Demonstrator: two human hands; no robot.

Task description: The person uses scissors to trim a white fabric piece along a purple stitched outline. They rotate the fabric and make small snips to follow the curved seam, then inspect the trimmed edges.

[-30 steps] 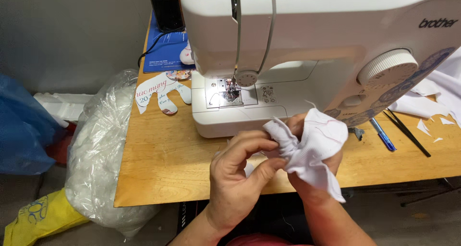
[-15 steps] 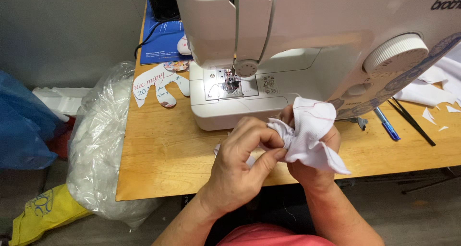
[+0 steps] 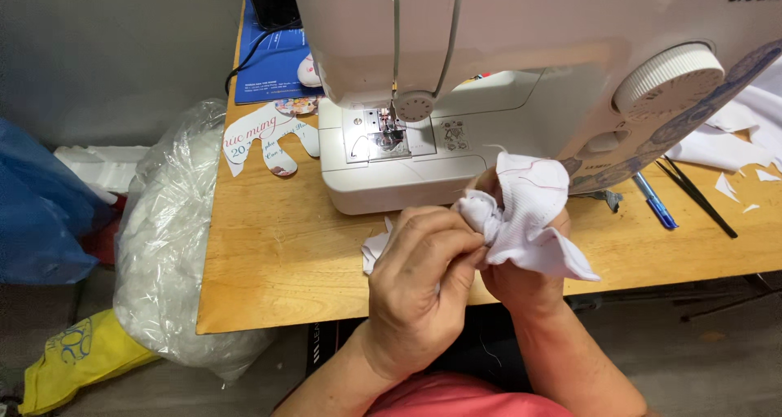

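Both of my hands hold a small white ribbed fabric piece (image 3: 529,213) with a thin red line on it, just in front of the white sewing machine (image 3: 521,83). My left hand (image 3: 419,278) pinches a bunched end of the cloth between thumb and fingers. My right hand (image 3: 521,283) is mostly hidden under the cloth and grips it from below. A white scrap (image 3: 375,248) lies on the wooden table (image 3: 277,254) beside my left hand. The needle plate (image 3: 383,136) sits bare behind my hands.
A clear plastic bag of white stuffing (image 3: 175,246) leans against the table's left edge, with a blue bag (image 3: 41,213) and a yellow bag (image 3: 77,356) on the floor. A blue pen (image 3: 654,201), black tool (image 3: 696,197), paper cutout (image 3: 269,136) and white cloth scraps (image 3: 725,140) lie on the table.
The view has drifted slightly right and down. My left fingers have worked further onto the bunched end of the cloth, which has turned a little in my hands.
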